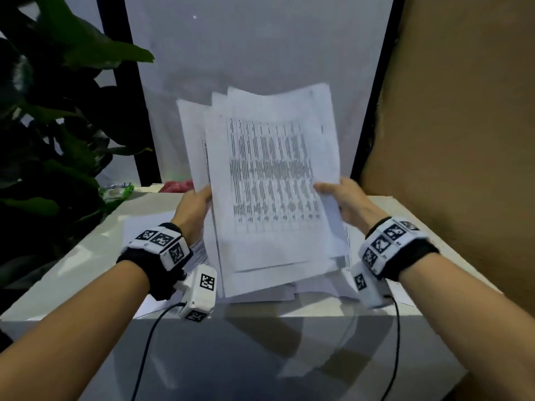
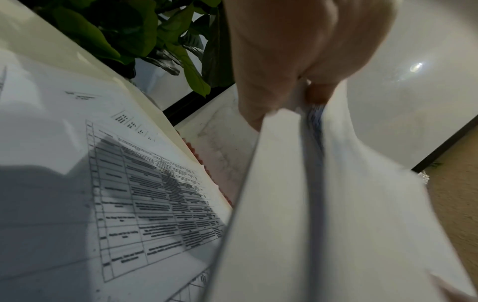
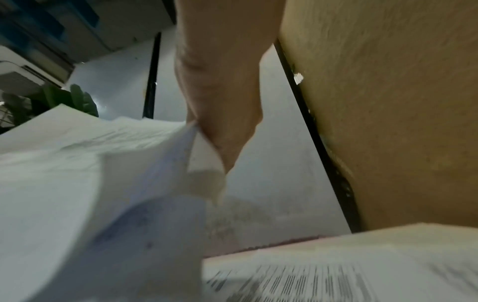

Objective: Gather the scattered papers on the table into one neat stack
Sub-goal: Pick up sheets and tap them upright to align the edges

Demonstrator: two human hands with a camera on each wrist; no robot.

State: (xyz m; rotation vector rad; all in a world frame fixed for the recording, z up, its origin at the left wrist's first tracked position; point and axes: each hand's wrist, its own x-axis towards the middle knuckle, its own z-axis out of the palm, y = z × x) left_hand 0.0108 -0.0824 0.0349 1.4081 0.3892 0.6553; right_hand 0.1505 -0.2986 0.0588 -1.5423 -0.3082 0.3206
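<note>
A bundle of white printed papers (image 1: 269, 180) stands almost upright above the white table (image 1: 72, 270), its sheets fanned unevenly at the top. My left hand (image 1: 197, 204) grips the bundle's left edge and my right hand (image 1: 341, 198) pinches its right edge. The left wrist view shows my left hand (image 2: 292, 67) clamping the sheets' edge (image 2: 313, 130). In the right wrist view my right hand (image 3: 222, 114) holds the bundle (image 3: 77, 183) from the side. More printed sheets lie flat on the table: one on the left (image 2: 129, 183), one on the right (image 3: 336, 271).
A leafy green plant (image 1: 58, 117) crowds the table's left side. A brown wall (image 1: 463, 140) runs close along the right. Behind the table is a pale panel (image 1: 260, 53) in a dark frame. A green packet (image 1: 115, 191) and something red (image 1: 176, 186) lie at the far edge.
</note>
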